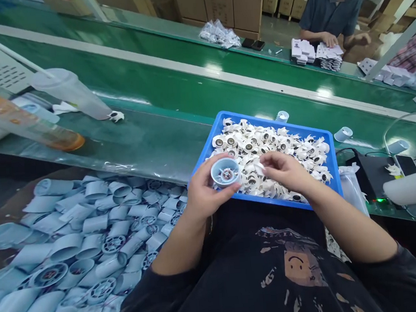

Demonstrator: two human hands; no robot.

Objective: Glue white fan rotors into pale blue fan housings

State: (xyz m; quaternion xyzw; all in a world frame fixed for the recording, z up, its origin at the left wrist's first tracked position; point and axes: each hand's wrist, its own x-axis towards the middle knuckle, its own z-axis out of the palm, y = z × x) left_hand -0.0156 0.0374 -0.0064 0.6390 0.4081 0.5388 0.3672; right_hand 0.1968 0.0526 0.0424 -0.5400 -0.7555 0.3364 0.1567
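Note:
My left hand (205, 190) is closed round a small pale blue plastic cup (225, 172), its open mouth facing up with a metal part visible inside. My right hand (283, 170) pinches a small white finned part (260, 166) just right of the cup. Both hands hover over the near edge of a blue tray (207, 149) that is filled with several white finned parts with round metal centres (268, 144). The tray rests on the edge of a green conveyor belt (146, 103).
A heap of pale blue cups (74, 238) lies at my lower left. Clear bottles (69, 92) lie on the belt at left. Single cups (343, 134) stand right of the tray beside a black device (375, 174). Another person (330, 14) handles white card stacks (302, 52) across the belt.

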